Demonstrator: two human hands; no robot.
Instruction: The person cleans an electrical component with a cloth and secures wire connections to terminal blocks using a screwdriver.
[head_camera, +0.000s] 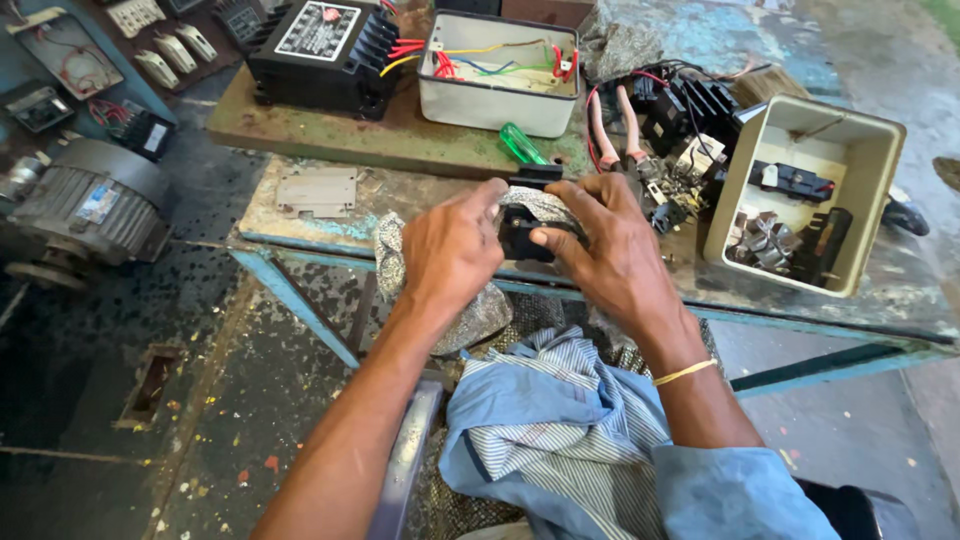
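While both hands meet at the bench edge, the scene from left to right:
Motor (85, 205): grey, on the floor well left of the bench
Left hand (452, 250): fingers curled tight on a grey rag (392, 262) and the left side of a small black part (522, 236)
Black part: between both hands, just over the bench (300, 225) edge
Right hand (607, 252): thumb and fingers clamped on the part — rag draped over its top
Box (805, 195): beige, open, holding loose parts — near the right hand
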